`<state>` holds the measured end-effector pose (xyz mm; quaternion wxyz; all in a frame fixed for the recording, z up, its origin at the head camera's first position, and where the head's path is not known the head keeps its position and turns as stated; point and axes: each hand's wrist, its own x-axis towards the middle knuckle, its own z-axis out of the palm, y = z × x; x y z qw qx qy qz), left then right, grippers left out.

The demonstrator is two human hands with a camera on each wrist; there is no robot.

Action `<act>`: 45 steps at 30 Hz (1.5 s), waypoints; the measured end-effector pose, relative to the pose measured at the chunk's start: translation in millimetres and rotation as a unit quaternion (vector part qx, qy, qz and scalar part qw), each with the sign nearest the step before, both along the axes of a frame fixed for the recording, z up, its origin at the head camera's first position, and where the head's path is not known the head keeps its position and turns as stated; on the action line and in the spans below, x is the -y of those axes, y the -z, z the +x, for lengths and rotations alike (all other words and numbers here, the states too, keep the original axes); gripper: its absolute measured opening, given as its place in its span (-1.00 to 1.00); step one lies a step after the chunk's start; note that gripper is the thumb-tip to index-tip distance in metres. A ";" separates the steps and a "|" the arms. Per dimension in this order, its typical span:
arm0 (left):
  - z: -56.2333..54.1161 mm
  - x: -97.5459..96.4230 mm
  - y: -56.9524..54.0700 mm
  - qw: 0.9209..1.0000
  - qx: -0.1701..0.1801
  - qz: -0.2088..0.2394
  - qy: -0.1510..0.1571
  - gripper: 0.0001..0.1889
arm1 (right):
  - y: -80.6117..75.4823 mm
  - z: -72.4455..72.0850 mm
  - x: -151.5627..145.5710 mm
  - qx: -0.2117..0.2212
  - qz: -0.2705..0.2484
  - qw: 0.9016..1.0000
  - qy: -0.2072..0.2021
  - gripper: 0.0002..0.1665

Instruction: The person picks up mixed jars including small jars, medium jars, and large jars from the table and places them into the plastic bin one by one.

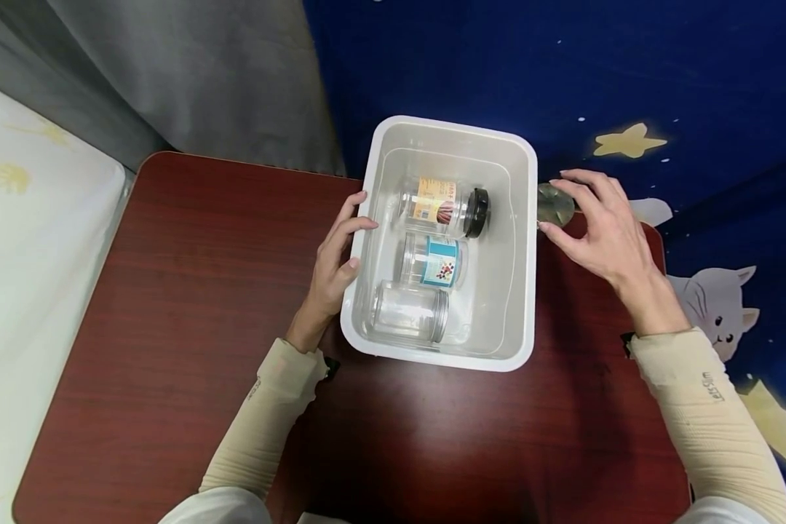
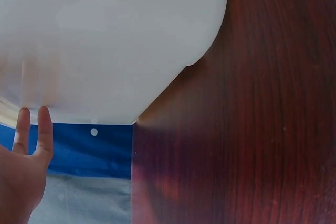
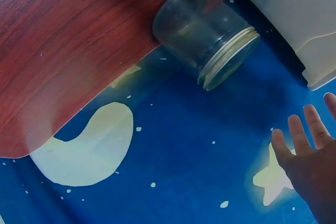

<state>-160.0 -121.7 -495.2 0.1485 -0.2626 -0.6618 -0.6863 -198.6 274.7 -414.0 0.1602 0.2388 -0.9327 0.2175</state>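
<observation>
A white plastic tub (image 1: 524,313) stands on the table with three clear jars lying inside. The upper jar (image 1: 440,202) has a black lid and a yellow label, the middle jar (image 1: 432,260) a blue-and-white label, the lower jar (image 1: 406,311) a silver-toned lid and no label. My left hand (image 1: 332,266) touches the tub's left rim with extended fingers. Just right of the tub, by the table's far edge, is another clear jar (image 3: 202,32) with a metallic lid. My right hand (image 1: 605,225) is beside it, fingers spread and apart from it in the right wrist view.
The dark red wooden table (image 1: 190,313) extends left and in front of the tub. A blue curtain (image 1: 465,58) with stars and a cat hangs behind and to the right. Grey curtain (image 1: 236,80) hangs at the back left, near a white patterned surface (image 1: 33,218).
</observation>
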 end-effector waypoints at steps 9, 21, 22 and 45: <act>1.1 0.2 -0.9 1.000 0.000 0.008 0.008 -0.26 | 10.4 -1.2 -8.0 0.021 0.019 0.999 0.021 -0.20; 1.4 0.5 -0.3 1.000 0.007 0.004 0.006 -0.25 | 24.3 1.8 -16.7 0.054 0.015 0.997 0.060 -0.16; 1.5 0.5 -0.4 1.000 0.007 0.004 0.005 -0.26 | 25.3 1.6 -17.0 0.053 0.016 0.997 0.061 -0.16; 0.0 -0.5 0.4 1.000 0.001 0.006 0.006 -0.25 | 47.6 -0.9 -24.6 0.059 0.008 0.994 0.094 -0.18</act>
